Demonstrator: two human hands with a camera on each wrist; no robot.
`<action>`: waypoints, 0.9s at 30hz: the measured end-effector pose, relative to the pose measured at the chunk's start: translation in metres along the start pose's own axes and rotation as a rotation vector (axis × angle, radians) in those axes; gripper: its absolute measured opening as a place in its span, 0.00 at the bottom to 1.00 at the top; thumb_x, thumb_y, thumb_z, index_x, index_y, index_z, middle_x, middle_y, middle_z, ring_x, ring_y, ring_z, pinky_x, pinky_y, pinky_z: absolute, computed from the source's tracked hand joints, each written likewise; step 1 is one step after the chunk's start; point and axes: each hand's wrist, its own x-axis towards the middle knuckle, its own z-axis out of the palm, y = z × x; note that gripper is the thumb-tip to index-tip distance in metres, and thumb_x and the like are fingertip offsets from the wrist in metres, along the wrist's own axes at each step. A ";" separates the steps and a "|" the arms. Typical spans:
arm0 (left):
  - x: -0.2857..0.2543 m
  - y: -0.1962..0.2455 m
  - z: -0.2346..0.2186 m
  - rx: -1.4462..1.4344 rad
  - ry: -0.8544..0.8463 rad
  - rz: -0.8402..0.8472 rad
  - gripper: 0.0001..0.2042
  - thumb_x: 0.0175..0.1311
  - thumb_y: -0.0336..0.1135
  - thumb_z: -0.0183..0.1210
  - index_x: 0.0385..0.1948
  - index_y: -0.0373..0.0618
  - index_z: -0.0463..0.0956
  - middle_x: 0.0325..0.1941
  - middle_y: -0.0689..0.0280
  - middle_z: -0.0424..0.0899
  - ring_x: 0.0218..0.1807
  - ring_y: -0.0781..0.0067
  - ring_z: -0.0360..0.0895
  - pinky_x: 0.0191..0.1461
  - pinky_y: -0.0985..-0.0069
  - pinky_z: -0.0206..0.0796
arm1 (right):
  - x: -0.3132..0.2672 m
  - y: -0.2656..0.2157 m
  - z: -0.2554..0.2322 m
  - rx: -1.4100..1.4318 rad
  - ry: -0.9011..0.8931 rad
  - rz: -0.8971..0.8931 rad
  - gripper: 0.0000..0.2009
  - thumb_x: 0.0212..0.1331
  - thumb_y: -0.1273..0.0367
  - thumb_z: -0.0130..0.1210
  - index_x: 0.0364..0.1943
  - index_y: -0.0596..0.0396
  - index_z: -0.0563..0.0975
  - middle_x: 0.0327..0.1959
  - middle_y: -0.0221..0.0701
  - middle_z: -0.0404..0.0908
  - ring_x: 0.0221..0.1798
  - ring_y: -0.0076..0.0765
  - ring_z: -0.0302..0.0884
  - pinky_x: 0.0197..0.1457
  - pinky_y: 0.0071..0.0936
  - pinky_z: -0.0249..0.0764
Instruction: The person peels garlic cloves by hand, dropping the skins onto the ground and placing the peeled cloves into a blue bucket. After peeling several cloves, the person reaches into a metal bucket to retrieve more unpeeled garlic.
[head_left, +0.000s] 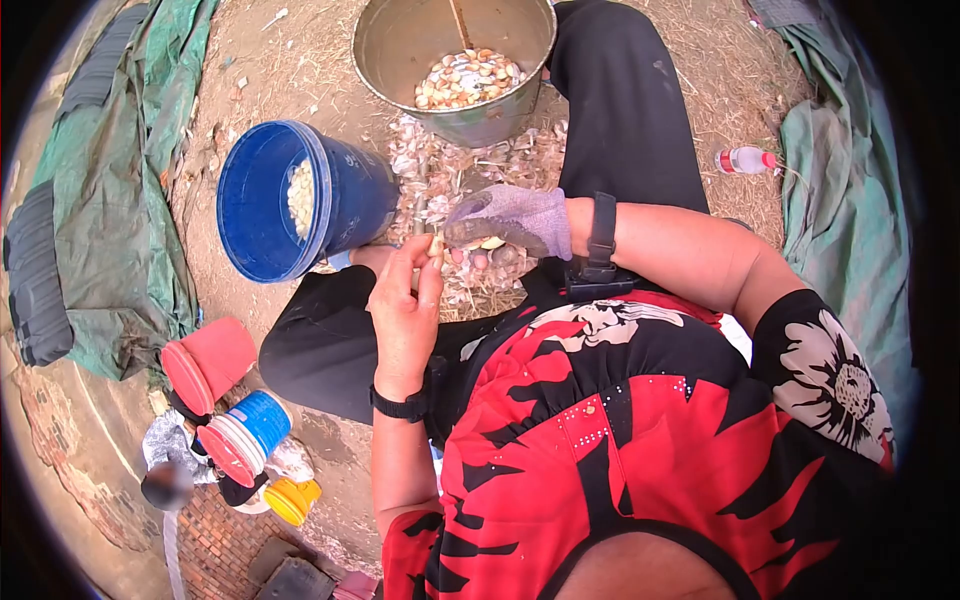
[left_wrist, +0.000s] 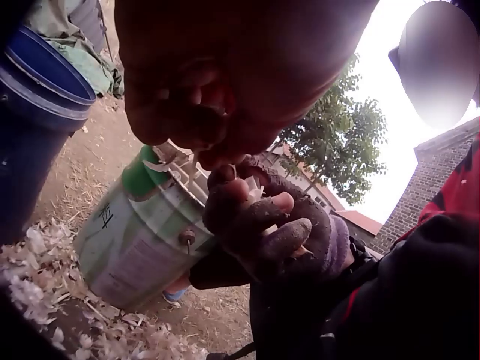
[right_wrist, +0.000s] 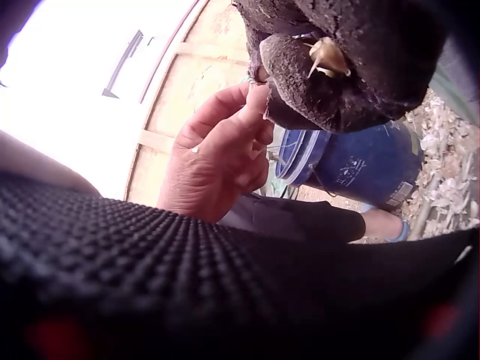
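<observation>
My bare left hand (head_left: pixel 405 305) pinches a small pale clove (head_left: pixel 437 245) between thumb and fingertips, beside the fingers of my gloved right hand (head_left: pixel 518 220). The right hand's fingers are curled round a few cloves (head_left: pixel 491 243). In the left wrist view, the left hand (left_wrist: pixel 232 75) is close to the camera, its fingertips meeting the gloved right hand (left_wrist: pixel 274 217). A clove (right_wrist: pixel 328 58) with a pointed tip pokes out of the dirty glove (right_wrist: pixel 375 49) in the right wrist view, and the left hand (right_wrist: pixel 217 154) touches the glove's edge.
A metal bucket (head_left: pixel 485 128) holding cloves stands ahead; a tilted blue bucket (head_left: pixel 355 195) with peeled cloves stands left. Papery skins (head_left: pixel 425 170) litter the ground between them. A bottle (head_left: pixel 745 160) lies right. Red (head_left: pixel 225 355) and yellow (head_left: pixel 290 500) buckets and another person (head_left: pixel 170 445) are lower left.
</observation>
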 end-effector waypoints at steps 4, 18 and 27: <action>-0.001 0.007 -0.003 0.071 -0.017 0.065 0.12 0.62 0.23 0.59 0.47 0.42 0.78 0.34 0.57 0.81 0.36 0.59 0.81 0.40 0.70 0.73 | -0.012 -0.010 0.004 0.039 0.012 0.057 0.15 0.63 0.61 0.62 0.44 0.59 0.80 0.31 0.29 0.80 0.27 0.19 0.77 0.22 0.15 0.69; 0.006 0.003 0.007 0.341 -0.012 0.299 0.11 0.60 0.24 0.62 0.45 0.43 0.80 0.33 0.60 0.79 0.30 0.60 0.79 0.34 0.67 0.71 | -0.003 -0.003 -0.003 -0.122 0.093 0.016 0.13 0.60 0.63 0.62 0.43 0.57 0.81 0.27 0.28 0.80 0.21 0.19 0.76 0.19 0.16 0.66; 0.000 -0.009 0.018 -0.716 -0.028 -0.381 0.14 0.67 0.27 0.60 0.53 0.40 0.74 0.31 0.71 0.76 0.24 0.88 0.67 0.26 0.86 0.59 | -0.009 -0.016 0.007 -0.051 0.028 0.025 0.12 0.61 0.60 0.59 0.38 0.56 0.81 0.26 0.26 0.79 0.23 0.19 0.75 0.23 0.17 0.67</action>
